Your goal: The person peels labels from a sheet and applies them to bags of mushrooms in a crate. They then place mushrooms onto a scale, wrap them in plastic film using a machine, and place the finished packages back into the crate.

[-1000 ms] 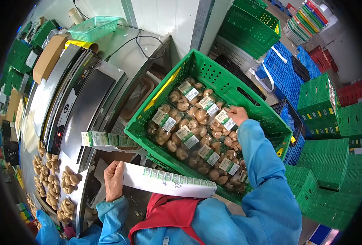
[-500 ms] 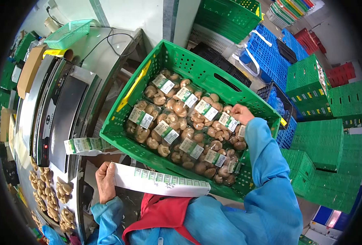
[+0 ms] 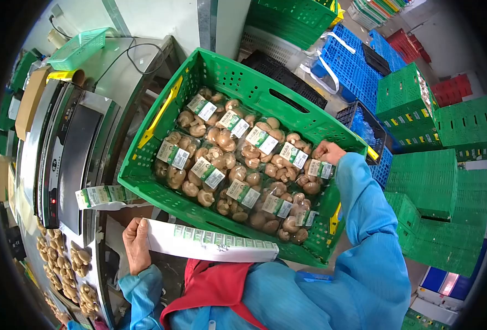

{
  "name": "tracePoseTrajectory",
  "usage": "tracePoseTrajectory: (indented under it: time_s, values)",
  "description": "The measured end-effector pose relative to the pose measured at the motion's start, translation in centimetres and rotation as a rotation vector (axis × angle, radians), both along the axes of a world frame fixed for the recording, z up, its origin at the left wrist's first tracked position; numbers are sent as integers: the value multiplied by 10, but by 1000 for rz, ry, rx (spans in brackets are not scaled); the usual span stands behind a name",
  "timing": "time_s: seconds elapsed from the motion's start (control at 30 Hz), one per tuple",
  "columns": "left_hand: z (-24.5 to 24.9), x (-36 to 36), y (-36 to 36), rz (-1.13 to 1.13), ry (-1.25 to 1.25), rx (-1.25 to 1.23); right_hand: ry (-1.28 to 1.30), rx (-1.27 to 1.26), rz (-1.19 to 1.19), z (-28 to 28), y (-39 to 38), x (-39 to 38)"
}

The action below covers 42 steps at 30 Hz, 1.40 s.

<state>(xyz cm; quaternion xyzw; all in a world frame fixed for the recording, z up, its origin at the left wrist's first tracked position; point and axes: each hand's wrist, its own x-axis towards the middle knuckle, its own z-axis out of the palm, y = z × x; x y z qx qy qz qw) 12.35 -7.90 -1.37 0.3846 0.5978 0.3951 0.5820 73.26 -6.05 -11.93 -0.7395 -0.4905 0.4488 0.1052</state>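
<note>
A large green crate [image 3: 238, 77] holds several clear packs of brown mushrooms [image 3: 221, 138], most bearing a white and green label. My right hand [image 3: 329, 153] is closed at the crate's right side, its fingertips at the label [image 3: 319, 169] of the rightmost pack. Below the crate, my left hand [image 3: 137, 245] pinches the left end of a long white strip of labels [image 3: 210, 242], which stretches to the right in front of my red and blue clothing. Another label strip [image 3: 103, 196] hangs beside the wrapping machine [image 3: 78, 159].
At the left, loose mushrooms [image 3: 62, 264] lie on a metal table, with a light green basket [image 3: 77, 49] farther back. Stacked green crates [image 3: 422, 181] stand at the right. Behind the crate are a black crate [image 3: 284, 77] and blue pallets [image 3: 353, 69].
The view has shifted, so the crate appears farther left. My right hand has moved from beside one pack's label to the rightmost pack's label. My left hand still holds the strip.
</note>
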Motion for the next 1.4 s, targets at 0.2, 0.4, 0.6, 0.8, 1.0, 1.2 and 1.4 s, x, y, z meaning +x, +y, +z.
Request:
tracePoseTrajectory:
  time_s: [0.2,0.4,0.6,0.8,1.0,1.2,1.4]
  values:
    - [4,5,-6,14,-9,1,-133,163,187,-36,-20,2]
    - [18,13,-7,28,107,-6,-450,317,248,-12,-37,-32]
    - [17,1,-11,59,16,0,-450,489,92,26,-10,-78]
    - [16,-1,-7,142,25,51,655,70,479,134,37,-297]
    - [38,-5,-4,98,-135,109,503,39,981,154,55,-390]
    - [33,-19,-8,46,-148,61,569,80,893,157,54,-412]
    - [35,-32,-2,53,-116,32,361,710,879,163,40,-428]
